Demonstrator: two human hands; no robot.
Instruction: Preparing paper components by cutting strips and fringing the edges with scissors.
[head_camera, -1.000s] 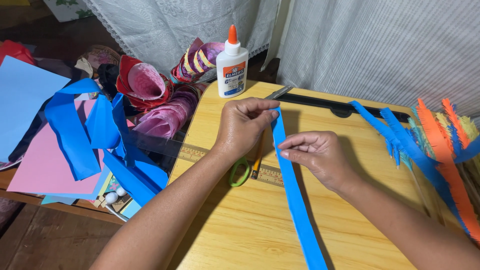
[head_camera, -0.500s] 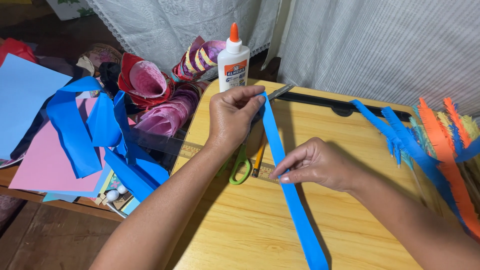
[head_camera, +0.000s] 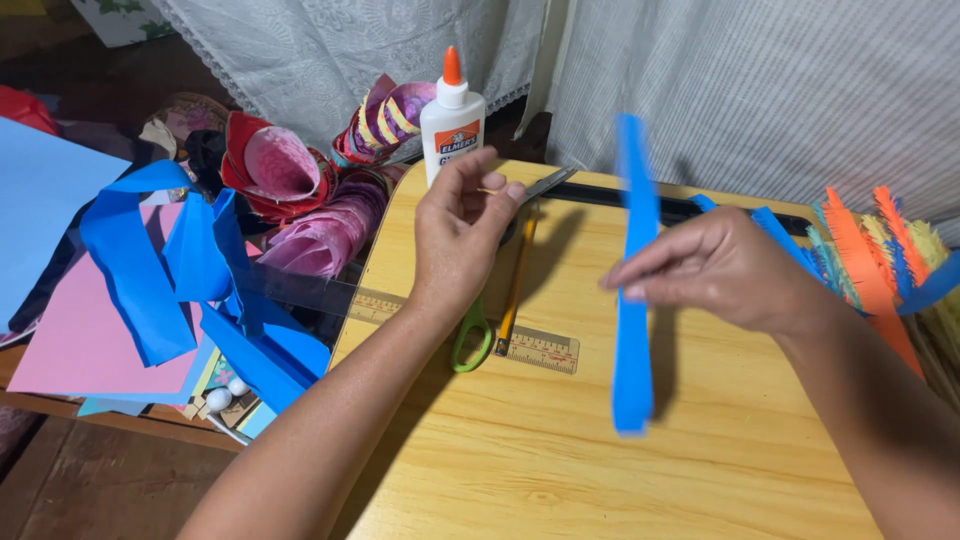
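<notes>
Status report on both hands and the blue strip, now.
Right hand pinches blue paper strip, lifted off the table. Left hand empty, fingers loosely curled over scissors and pencil. Glue bottle stands behind, apart.

The blue paper strip (head_camera: 633, 300) is long, narrow and a bit blurry, held roughly upright off the wooden table, pinched around its middle. Top end pokes up toward the curtain, bottom end hangs loose above the tabletop.
</notes>
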